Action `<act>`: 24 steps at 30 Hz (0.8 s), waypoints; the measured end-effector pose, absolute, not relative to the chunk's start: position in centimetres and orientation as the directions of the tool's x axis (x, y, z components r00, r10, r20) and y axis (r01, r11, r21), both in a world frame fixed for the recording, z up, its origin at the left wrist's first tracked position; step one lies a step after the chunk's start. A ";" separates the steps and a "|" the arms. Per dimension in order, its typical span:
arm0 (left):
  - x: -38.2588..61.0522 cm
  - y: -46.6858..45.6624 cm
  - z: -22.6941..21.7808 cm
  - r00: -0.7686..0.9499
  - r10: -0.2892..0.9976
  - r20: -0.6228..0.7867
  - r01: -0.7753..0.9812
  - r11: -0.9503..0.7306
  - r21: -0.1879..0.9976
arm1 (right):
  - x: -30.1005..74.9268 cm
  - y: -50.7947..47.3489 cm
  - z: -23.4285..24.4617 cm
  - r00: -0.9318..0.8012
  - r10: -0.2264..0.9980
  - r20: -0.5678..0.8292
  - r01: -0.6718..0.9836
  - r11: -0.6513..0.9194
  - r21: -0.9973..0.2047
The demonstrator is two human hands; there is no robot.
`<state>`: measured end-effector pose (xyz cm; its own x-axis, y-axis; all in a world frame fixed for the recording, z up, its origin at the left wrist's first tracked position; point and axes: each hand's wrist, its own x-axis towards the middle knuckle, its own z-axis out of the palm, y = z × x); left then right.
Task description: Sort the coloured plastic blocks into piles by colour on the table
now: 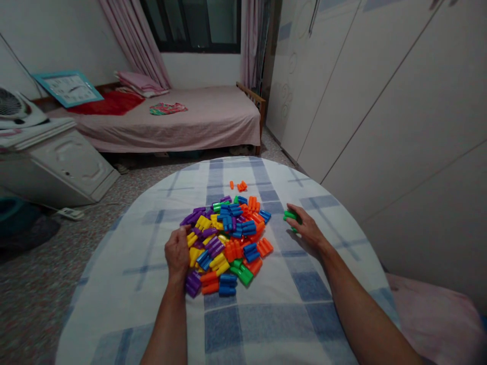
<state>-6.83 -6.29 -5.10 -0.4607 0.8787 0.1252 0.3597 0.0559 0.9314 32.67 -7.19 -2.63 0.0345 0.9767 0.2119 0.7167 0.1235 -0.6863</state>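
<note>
A heap of small plastic tube blocks (pixel 228 238) in purple, yellow, blue, orange and green lies in the middle of a round table under a blue-checked white cloth (pixel 266 314). My left hand (pixel 177 251) rests curled at the heap's left edge, its fingers closed on a yellow block (pixel 191 238). Right of the heap, my right hand (pixel 307 229) lies on the cloth with its fingers closed over a green block (pixel 290 215). A few orange blocks (pixel 241 186) lie apart beyond the heap.
A bed with a pink cover (pixel 198 119) stands behind the table under a dark window. White wardrobe doors (pixel 380 91) line the right side. A white cabinet with a fan (pixel 49 162) stands at the left on speckled floor.
</note>
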 end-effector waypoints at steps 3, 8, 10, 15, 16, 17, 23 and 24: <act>-6.8 -6.3 -5.2 -0.457 0.879 0.139 0.362 0.041 0.931 | 32.6 -7.0 -3.3 -0.085 0.961 0.261 0.796 0.223 -0.562; -6.7 -6.3 -5.1 -0.442 0.883 0.155 0.376 0.026 0.926 | 32.3 -6.3 -4.2 -0.023 0.941 0.339 0.922 0.151 -0.356; -6.6 -6.3 -4.9 -0.447 0.883 0.142 0.368 0.037 0.929 | 32.8 -5.4 -4.2 0.025 0.935 0.354 0.945 0.093 -0.312; -6.4 -6.6 -4.4 -0.453 0.883 0.127 0.353 0.047 0.934 | 34.7 -1.6 -4.2 0.058 0.938 0.342 0.972 0.025 -0.236; -6.4 -6.6 -4.4 -0.451 0.883 0.129 0.354 0.045 0.934 | 35.0 -0.9 -4.1 0.071 0.939 0.336 0.974 0.007 -0.226; -6.4 -6.6 -4.4 -0.449 0.884 0.131 0.354 0.041 0.934 | 35.2 -0.2 -4.1 0.083 0.941 0.328 0.976 -0.009 -0.219; -6.5 -6.5 -4.7 -0.447 0.885 0.130 0.354 0.042 0.934 | 34.5 1.5 -2.7 0.126 0.932 0.339 0.981 -0.066 -0.184; -6.5 -6.5 -4.7 -0.445 0.886 0.128 0.353 0.043 0.935 | 34.0 1.6 -2.4 0.128 0.920 0.370 0.980 -0.060 -0.190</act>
